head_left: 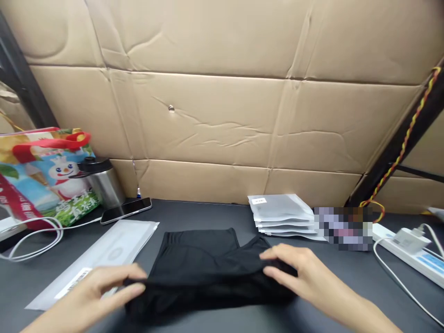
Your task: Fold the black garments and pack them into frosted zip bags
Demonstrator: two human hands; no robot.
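Note:
A black garment [208, 259] of smooth, thin cloth lies on the dark table, its near edge lifted toward me and slightly blurred. Its exact kind is hard to make out, though a seam and a pointed flap show on the far side. My left hand [100, 293] pinches the left end of the raised edge between thumb and fingers. At the right end, my right hand [298, 273] grips the cloth the same way. Left of the garment lies a flat, frosted zip bag [107, 254] with a white label, partly behind my left hand.
Several packed frosted bags [284, 212] are stacked at the back right, beside a pixelated patch. A power strip [412, 249] with white cables lies far right. Back left are a phone [126, 211], a steel flask [106, 182] and a colourful bag [45, 180]. Cardboard [208, 115] walls the back.

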